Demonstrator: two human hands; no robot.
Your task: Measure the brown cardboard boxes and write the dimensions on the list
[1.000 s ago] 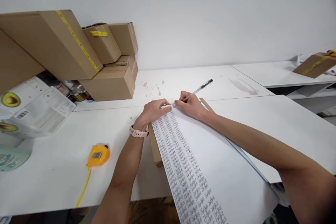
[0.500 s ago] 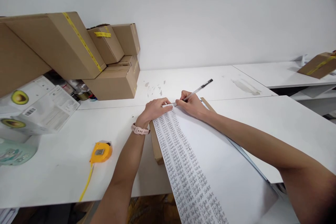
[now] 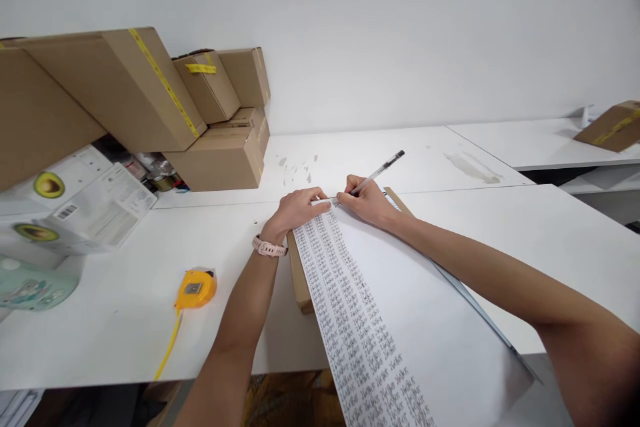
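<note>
My right hand (image 3: 367,200) is closed around a clear pen (image 3: 373,175) with a black end, its tip down at the top of a large sheet of paper (image 3: 400,300). Columns of repeated small handwriting fill the left side of the sheet; its right side is blank. At the sheet's top left edge, my left hand (image 3: 303,207) pinches it, thumb on the front and the other fingers over the edge. A pink wristband (image 3: 269,247) circles my left wrist. Beneath the paper a cardboard piece (image 3: 300,280) shows at the left, and a thin bluish edge at the right.
An orange tape measure (image 3: 196,288) lies on the white table (image 3: 125,320), its yellow tape pulled out toward the front edge. Stacked cardboard boxes (image 3: 213,160), a white avocado-printed box (image 3: 95,203) and a green bottle (image 3: 37,283) stand left. Another carton (image 3: 610,125) sits far right.
The view has shifted slightly, so the boxes and tape measure appear a little further right. The pen has moved slightly at the top of the paper; both hands keep their holds.
</note>
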